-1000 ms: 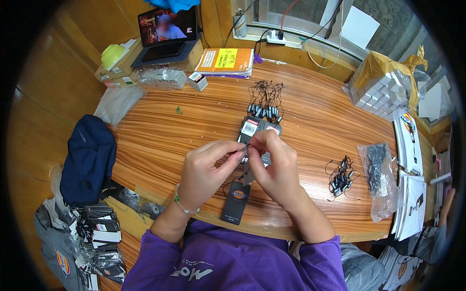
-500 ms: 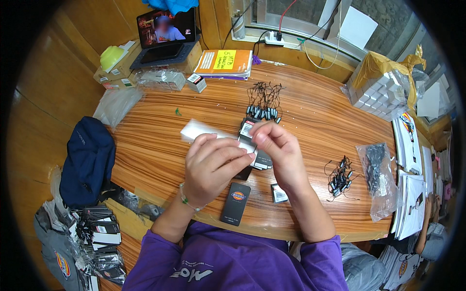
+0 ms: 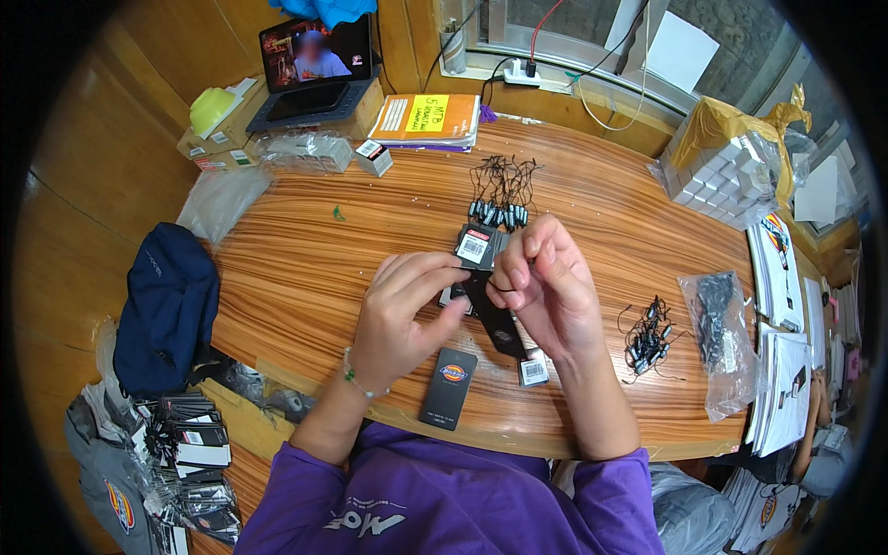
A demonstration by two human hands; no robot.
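Fingers, left hand (image 3: 398, 314): extended, tips at the upper end of a dark hang tag (image 3: 493, 314), thumb apart beneath; whether they pinch it cannot be told. Fingers, right hand (image 3: 560, 287): curled inward, thumb and fingertips close together; contents, if any, too small to tell.

Change, past half second: pale blurred strip beside the left hand gone; dark hang tag now slants between the two hands, above the table. Judged: piece turned over, its handling unfinished.

Surface and room, by descending size:
- Table (image 3: 296, 277): striped wood grain, curved by the lens.
- Navy bag (image 3: 168, 305): at the table's left edge.
- Bundle of small boxes (image 3: 717, 176): plastic-wrapped, far right.
- Tablet (image 3: 319, 55): upright, screen lit, far left.
- Notebooks (image 3: 393, 125): stacked, orange cover uppermost.
- Loose dark tag (image 3: 447, 388): flat, near edge.
- Corded heap (image 3: 650, 342): black, right of the hands.
- Small labelled tag (image 3: 534, 370): below the right hand.
- Green scrap (image 3: 339, 213): left of centre.
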